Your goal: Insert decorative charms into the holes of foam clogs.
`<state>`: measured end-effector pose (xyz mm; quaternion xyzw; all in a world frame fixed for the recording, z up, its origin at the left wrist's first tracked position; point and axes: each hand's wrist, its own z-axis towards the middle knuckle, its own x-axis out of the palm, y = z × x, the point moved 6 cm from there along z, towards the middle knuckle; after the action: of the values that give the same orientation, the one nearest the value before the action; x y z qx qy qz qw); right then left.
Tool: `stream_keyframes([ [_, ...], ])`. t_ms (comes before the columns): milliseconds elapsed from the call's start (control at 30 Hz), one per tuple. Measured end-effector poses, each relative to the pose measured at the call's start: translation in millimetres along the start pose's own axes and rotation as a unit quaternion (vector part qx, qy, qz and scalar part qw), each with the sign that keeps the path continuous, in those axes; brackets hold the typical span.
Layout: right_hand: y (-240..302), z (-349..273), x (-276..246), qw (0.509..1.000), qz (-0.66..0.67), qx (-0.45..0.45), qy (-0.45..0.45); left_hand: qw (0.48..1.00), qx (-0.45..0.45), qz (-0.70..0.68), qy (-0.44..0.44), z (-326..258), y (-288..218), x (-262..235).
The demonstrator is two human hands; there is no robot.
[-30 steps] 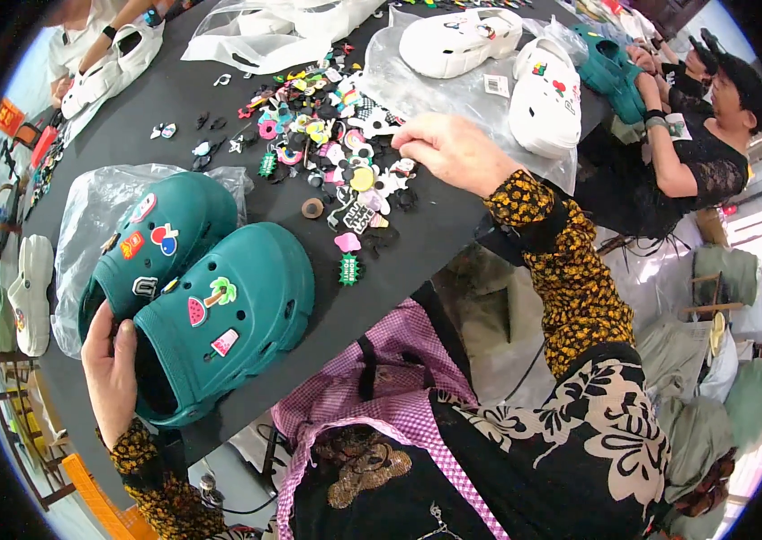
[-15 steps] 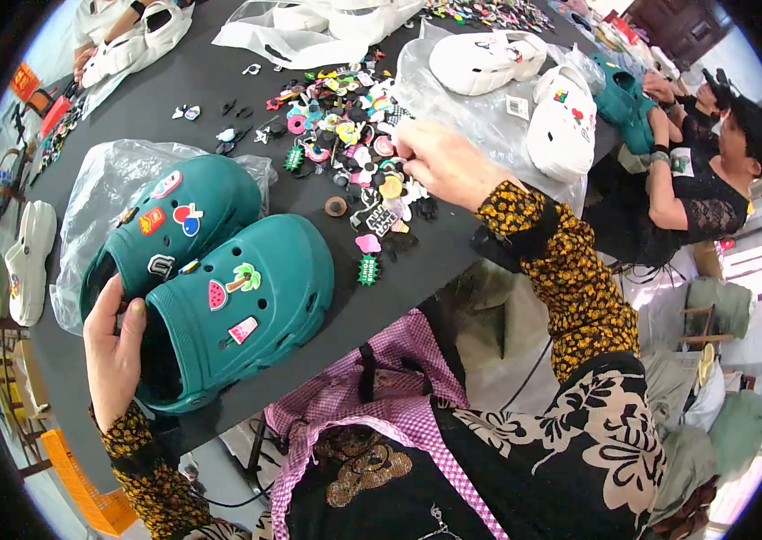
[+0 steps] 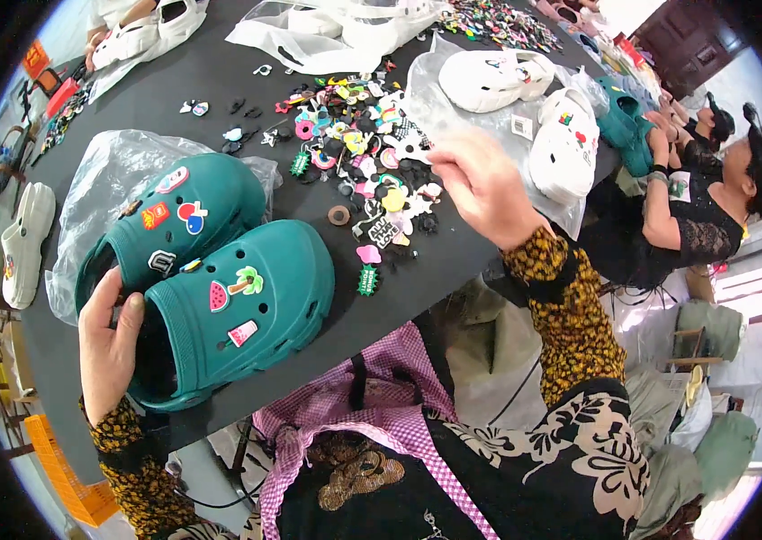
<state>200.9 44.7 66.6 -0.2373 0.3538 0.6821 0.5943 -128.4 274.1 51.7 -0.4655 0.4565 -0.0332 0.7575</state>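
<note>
Two teal clogs stand side by side on the dark table. The nearer clog [image 3: 286, 261] bears watermelon, palm tree and pink drink charms. The farther clog [image 3: 228, 184] has fries, table tennis bat and other charms. My left hand [image 3: 109, 346] is closed on the clogs' inner rims near the heel openings, with the thumb on the nearer one. Over the charm pile's right side, my right hand [image 3: 486, 184] is raised, thumb and forefinger pinching a small white shoe charm [image 3: 411, 147]. Beneath and beside it lies the heap of loose colourful shoe charms [image 3: 356, 144].
A clear plastic bag [image 3: 97, 193] lies behind the teal clogs. White clogs with charms [image 3: 565, 148] rest on plastic at the right. A single pale clog [image 3: 28, 243] sits at the left edge. Co-workers [image 3: 709, 202] handle a teal clog [image 3: 624, 126] farther right.
My right hand has lifted off the charm pile and moved right, a white charm now showing in its fingertips. My left hand keeps its grip on the clogs. The view has shifted slightly.
</note>
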Motion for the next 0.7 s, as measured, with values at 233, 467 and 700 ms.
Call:
stream_keyframes([
  [233,49,14,-16,0.993,0.02,-0.095,-0.063,1.0,0.008,-0.024,0.003,-2,-8,-5],
  [467,75,47,8,0.99,0.059,-0.117,-0.051,0.998,0.05,-0.045,0.015,5,-9,-1],
  [700,105,103,60,0.977,0.142,-0.157,0.014,0.995,0.093,-0.029,0.033,8,-20,-1],
])
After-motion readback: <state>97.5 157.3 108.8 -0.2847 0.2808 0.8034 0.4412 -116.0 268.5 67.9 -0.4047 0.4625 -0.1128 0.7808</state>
